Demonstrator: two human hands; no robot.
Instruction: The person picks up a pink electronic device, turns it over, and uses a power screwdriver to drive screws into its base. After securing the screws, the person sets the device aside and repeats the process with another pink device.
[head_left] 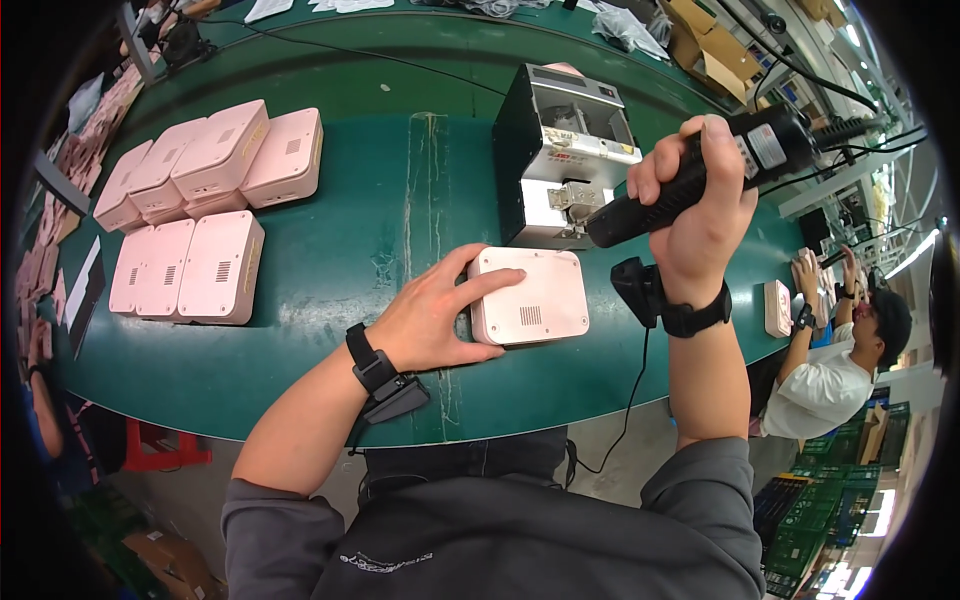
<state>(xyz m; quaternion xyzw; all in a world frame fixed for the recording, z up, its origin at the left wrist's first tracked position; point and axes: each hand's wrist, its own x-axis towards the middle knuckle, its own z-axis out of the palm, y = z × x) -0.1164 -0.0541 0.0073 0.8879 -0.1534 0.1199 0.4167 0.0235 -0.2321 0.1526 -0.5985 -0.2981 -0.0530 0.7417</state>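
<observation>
A pale pink rounded box-shaped casing [545, 285] lies on the green bench with a vent grille and corner screw holes facing up. My left hand [425, 310] grips its left side, fingers on the top face and thumb along the near edge. Raised to the right, my right hand [705, 200] is wrapped around a black electric screwdriver [635, 215]. The screwdriver's nose points down-left at the front outlet of a screw feeder [565, 150], a black and silver machine behind the casing. I cannot tell whether its tip touches the outlet.
Several more pink casings [225, 265] stand in rows and stacks on the left of the green bench [340, 370]. A cable [628, 410] hangs from my right wrist strap. At the far right, a co-worker [835, 360] handles similar casings. Cardboard boxes [710, 50] sit at the back.
</observation>
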